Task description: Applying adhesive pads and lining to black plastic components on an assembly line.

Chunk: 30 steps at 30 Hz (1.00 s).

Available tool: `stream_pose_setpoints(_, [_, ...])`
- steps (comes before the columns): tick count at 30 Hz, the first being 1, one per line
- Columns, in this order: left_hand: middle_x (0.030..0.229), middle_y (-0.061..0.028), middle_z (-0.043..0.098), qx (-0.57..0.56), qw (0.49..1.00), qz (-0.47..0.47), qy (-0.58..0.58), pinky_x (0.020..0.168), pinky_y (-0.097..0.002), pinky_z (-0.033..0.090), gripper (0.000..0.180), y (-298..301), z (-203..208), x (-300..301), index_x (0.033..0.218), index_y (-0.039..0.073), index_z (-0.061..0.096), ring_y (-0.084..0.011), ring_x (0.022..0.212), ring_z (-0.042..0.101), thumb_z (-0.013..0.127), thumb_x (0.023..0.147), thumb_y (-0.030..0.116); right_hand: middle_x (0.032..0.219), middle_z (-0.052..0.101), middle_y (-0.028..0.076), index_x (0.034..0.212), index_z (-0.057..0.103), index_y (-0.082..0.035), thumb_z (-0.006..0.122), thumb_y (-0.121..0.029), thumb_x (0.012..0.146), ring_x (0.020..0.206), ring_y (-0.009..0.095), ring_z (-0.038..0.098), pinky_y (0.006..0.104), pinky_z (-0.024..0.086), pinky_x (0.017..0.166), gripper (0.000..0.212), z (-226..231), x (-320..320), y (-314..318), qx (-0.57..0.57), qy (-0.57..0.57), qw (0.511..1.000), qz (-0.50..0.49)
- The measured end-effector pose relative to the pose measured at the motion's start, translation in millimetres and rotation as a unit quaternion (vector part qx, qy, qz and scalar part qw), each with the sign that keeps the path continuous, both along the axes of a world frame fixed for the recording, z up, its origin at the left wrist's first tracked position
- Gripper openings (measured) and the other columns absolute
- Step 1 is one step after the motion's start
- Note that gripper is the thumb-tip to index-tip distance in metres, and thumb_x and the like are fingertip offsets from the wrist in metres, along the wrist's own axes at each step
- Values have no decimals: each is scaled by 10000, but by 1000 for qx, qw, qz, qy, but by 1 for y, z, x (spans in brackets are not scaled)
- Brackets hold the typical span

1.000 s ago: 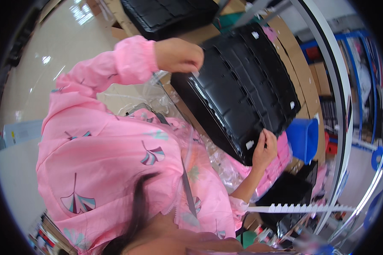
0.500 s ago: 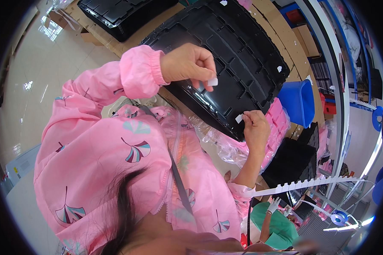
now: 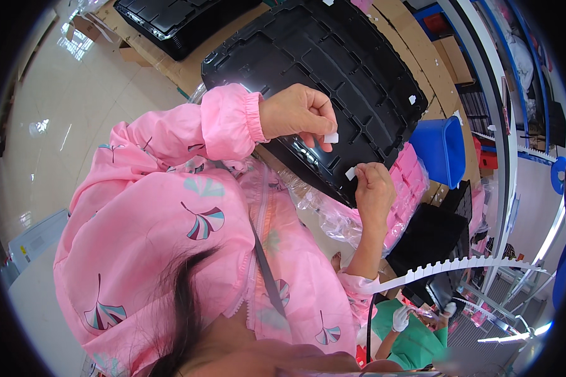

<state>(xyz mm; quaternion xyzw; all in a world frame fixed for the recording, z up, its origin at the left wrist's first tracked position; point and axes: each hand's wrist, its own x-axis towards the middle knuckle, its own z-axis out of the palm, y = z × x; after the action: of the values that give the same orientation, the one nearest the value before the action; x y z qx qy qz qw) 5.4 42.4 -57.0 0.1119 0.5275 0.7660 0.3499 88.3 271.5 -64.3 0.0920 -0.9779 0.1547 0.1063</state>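
The black moulded shell (image 3: 321, 56) at upper centre slants lengthwise toward lower right, beneath the left hand (image 3: 302, 116) pinching a white tab (image 3: 331, 138); the right hand (image 3: 375, 188), nearer its bottom corner, seemingly pinches a second tab (image 3: 350, 173).

A worker's left arm (image 3: 163, 132), sleeved to the wrist, bends sharply at the elbow and reaches across the body, the left hand (image 3: 299, 116) poised over the near edge of a black panel (image 3: 371, 69), thumb and forefinger pinched, remaining fingers curled beneath. The right forearm (image 3: 370, 245), bare, extends forward, its right hand (image 3: 375, 188) at the panel's near right corner, thumb meeting fingers in a matching pinch.
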Motion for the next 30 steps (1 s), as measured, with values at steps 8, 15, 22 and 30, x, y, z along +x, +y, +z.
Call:
stream_pose_setpoints(8, [782,-88,623,10,1000,6,-10,514,-194,475,131,6,-5,4,784,4,562,-164,695,641,633,759,111,723,532,76,714,576,-33,600,-30,695,709,258,546,346,442,604,31,0,-2,-3,55,-2,998,15])
stream_pose_setpoints(15, [778,-90,620,12,1000,19,-18,508,-195,474,125,12,-6,15,788,0,561,-163,685,640,625,764,105,744,524,81,744,551,-22,604,-37,705,697,247,534,349,438,592,68,-6,3,3,73,75,991,86])
stream_pose_setpoints(22, [770,-86,617,4,999,37,-8,501,-194,466,132,14,-8,15,794,-5,560,-161,675,638,629,760,102,744,522,74,751,550,-25,613,-36,694,686,243,527,338,429,576,86,-5,5,5,57,62,988,132])
stream_pose_setpoints(30, [764,-89,617,1,997,73,-3,498,-192,466,144,22,-8,20,796,-6,561,-165,674,642,634,755,110,748,536,68,735,553,-36,612,-32,680,674,243,534,337,415,577,80,-3,1,11,65,61,981,173])
